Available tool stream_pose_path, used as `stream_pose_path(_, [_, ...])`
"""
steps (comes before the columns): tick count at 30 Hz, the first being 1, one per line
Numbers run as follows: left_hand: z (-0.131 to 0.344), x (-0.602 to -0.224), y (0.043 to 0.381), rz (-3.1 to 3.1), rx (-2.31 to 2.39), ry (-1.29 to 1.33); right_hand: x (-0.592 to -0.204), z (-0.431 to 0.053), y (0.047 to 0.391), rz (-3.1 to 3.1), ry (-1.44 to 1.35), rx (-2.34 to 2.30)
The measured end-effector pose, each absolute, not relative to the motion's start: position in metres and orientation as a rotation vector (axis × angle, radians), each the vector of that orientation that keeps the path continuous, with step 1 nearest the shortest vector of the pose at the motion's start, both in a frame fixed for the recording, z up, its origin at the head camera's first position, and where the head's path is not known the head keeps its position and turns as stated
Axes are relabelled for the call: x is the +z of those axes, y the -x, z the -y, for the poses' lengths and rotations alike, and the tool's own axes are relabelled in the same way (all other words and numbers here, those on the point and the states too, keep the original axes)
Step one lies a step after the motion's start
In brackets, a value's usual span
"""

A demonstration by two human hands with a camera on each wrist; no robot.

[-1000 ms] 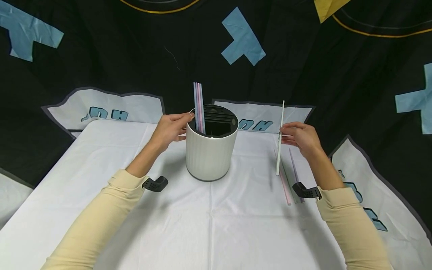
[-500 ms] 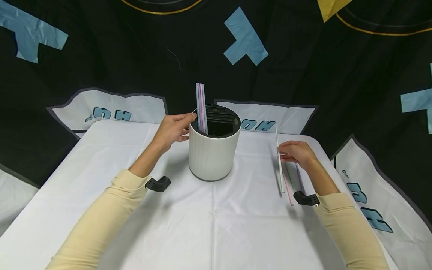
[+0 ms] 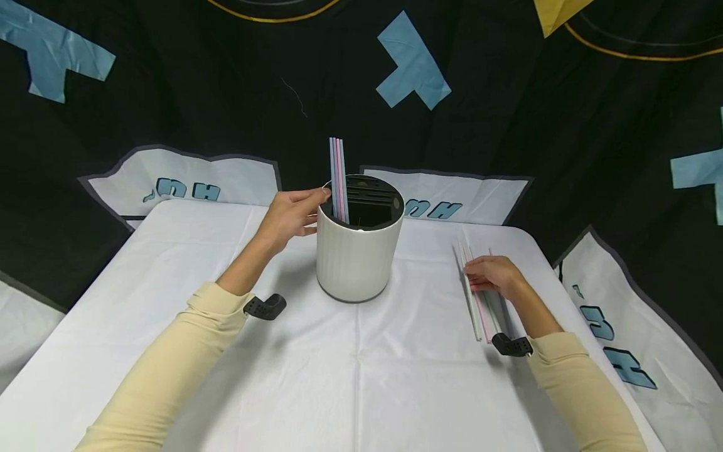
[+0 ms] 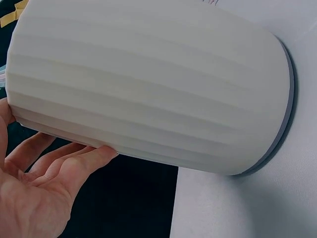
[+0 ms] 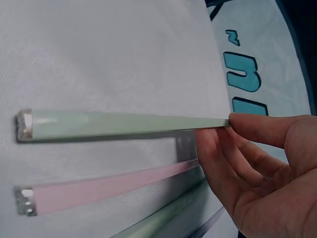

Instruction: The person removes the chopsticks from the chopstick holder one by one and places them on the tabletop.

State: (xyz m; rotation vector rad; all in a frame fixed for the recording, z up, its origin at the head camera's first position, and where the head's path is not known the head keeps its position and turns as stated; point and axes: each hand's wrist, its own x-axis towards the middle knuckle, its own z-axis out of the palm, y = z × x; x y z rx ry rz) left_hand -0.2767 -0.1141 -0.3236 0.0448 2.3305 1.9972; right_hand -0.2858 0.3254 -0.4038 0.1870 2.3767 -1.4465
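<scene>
A white ribbed round container (image 3: pixel 356 267) with a black insert stands upright on the table, with several slim pastel sticks (image 3: pixel 337 176) leaning at its left rim. My left hand (image 3: pixel 288 216) holds the container's left side near the rim, its fingers against the outer wall. To the right, my right hand (image 3: pixel 494 275) pinches a slim pale green stick (image 5: pixel 124 124) with a shiny end, which lies low along the cloth. Beside it are a pink stick (image 5: pixel 109 188), another green stick (image 5: pixel 161 216) and a purple one partly hidden by my hand.
A white cloth covers the table (image 3: pixel 316 376). Behind rises a black backdrop (image 3: pixel 226 94) with blue shapes and white lettered panels. The table's right edge runs close by my right forearm.
My right hand has come down and toward me with the green stick, from held upright to low beside the other sticks. My left hand stays on the container.
</scene>
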Motion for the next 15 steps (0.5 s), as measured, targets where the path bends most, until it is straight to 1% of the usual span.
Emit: stream_pose_path(15, [0.1150,-0.3227,0.2762,-2.276,2.049,-0.093,-0.4126,-0.3283,0.2857,-2.356,-0.218,-1.465])
